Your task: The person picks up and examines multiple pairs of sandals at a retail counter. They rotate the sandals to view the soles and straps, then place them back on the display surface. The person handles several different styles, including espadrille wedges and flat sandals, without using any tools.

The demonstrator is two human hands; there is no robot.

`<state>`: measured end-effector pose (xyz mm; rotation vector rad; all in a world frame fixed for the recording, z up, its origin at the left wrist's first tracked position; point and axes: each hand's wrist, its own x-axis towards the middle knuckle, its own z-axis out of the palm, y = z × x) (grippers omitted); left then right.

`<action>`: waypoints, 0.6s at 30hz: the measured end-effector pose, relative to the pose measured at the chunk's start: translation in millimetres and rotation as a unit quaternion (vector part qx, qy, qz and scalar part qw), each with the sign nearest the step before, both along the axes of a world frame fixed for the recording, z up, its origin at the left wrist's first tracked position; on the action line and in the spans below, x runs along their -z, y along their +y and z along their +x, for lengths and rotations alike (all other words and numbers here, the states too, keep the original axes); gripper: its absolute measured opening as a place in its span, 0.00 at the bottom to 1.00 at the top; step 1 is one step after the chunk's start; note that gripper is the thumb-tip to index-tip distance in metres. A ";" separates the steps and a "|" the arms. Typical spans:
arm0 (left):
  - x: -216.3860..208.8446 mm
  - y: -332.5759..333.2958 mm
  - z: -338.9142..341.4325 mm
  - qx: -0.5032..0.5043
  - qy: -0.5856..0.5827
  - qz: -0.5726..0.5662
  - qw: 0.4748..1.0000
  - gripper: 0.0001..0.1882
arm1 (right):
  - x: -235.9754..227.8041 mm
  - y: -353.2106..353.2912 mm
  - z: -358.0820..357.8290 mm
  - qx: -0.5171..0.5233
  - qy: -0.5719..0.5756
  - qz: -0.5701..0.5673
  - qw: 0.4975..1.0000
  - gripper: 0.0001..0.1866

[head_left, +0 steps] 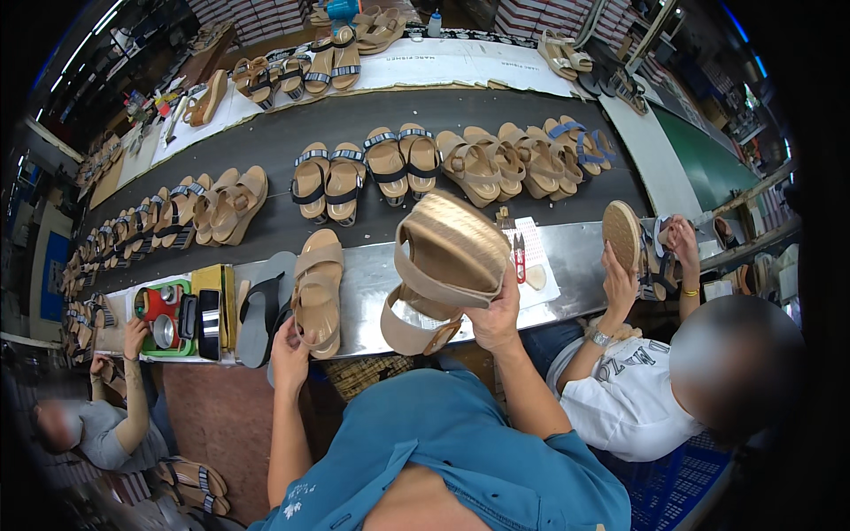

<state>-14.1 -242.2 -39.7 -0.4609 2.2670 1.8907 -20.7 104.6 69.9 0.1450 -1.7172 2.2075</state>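
At the near edge of the metal tabletop (365, 305), I see the person's left hand (289, 358) pinching the near end of a beige sandal (319, 283). Beside it, the right hand (498, 314) is closed around the side of a wedge sandal (443, 281), held up and tilted over the metal, its sole edge blurred. A grey sandal (256, 332) lies left of the left hand; red snips (520, 258) rest on paper (544, 288) beyond the right. Farther off, paired sandals (412, 165) line a dark belt (398, 111), with a white board (443, 66) behind.
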 end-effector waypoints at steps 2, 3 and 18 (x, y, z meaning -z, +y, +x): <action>8.4 3.8 -3.8 0.006 0.031 0.045 0.998 0.34 | -2.8 0.5 -1.1 -0.002 0.010 0.048 0.999 0.42; 7.6 7.8 -9.7 0.013 0.023 0.007 1.000 0.31 | -1.8 1.8 -1.4 0.007 -0.002 0.061 0.998 0.42; 2.3 84.1 -5.8 0.181 0.048 -0.355 0.916 0.43 | 4.0 0.1 5.3 0.035 0.031 0.161 0.986 0.37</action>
